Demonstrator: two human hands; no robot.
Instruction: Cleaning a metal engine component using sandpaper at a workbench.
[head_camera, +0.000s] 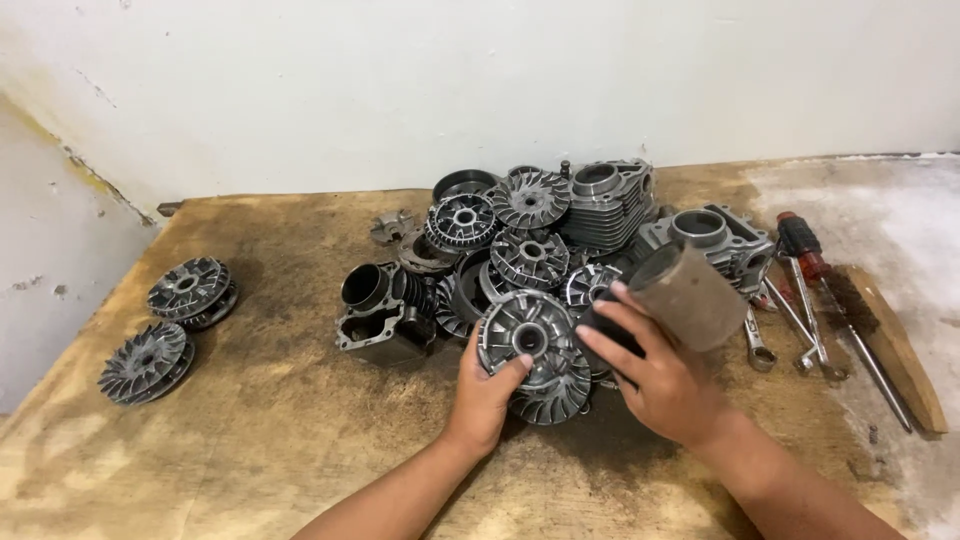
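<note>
My left hand (484, 392) grips a finned metal pulley disc (527, 340) by its lower left edge, at the front of a pile of engine parts (530, 240). My right hand (655, 378) is closed around the dark end of a rusty brown cylindrical sleeve (690, 295), held tilted just above the pile's right front. Another finned disc (550, 395) lies under the gripped one.
Two separate finned discs (192, 291) (146, 362) lie at the left of the wooden table (280, 430). Finned cylinder blocks (605, 205) (715, 240) sit at the pile's back right. Wrenches (790, 320), a red-handled screwdriver (815, 270) and a wood strip (900, 350) lie at the right. A white wall stands behind.
</note>
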